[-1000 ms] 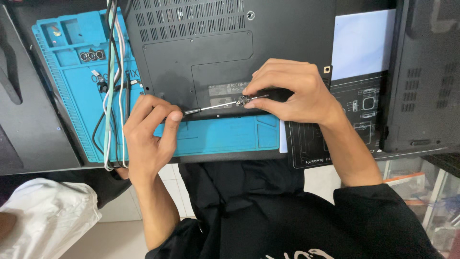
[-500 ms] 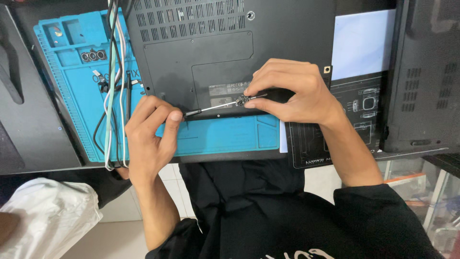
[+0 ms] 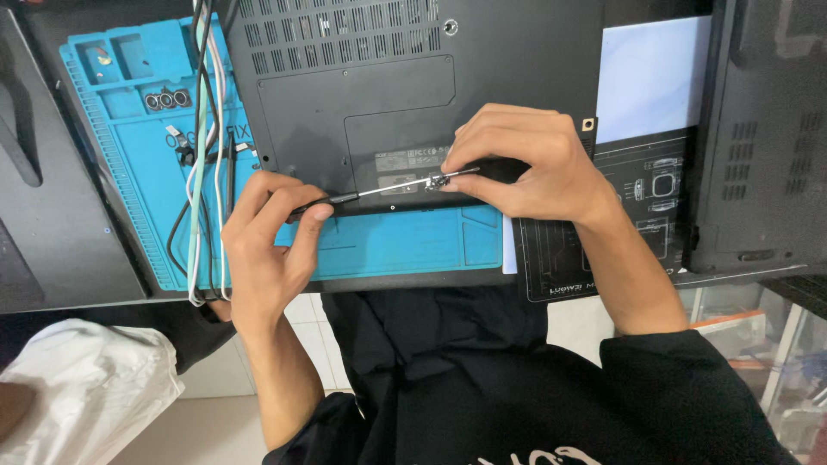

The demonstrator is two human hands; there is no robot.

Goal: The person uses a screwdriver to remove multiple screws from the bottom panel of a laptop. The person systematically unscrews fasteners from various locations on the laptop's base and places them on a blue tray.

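Pinched in the left hand point(image 3: 263, 250) is the dark handle of a thin screwdriver point(image 3: 379, 189); its shaft runs toward three o'clock, where the right hand point(image 3: 525, 164) nips the tip on an upturned black laptop point(image 3: 413, 95). Beneath lies a blue mat point(image 3: 138, 146), with cables point(image 3: 202, 172) at nine o'clock.

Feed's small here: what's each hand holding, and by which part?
Left hand pinches the screwdriver by its dark handle; right hand grips near its tip.

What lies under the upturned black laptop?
A blue mat lies under the laptop, showing at its left and near edge. A bundle of cables crosses the mat beside it. Anything between laptop and mat is covered.
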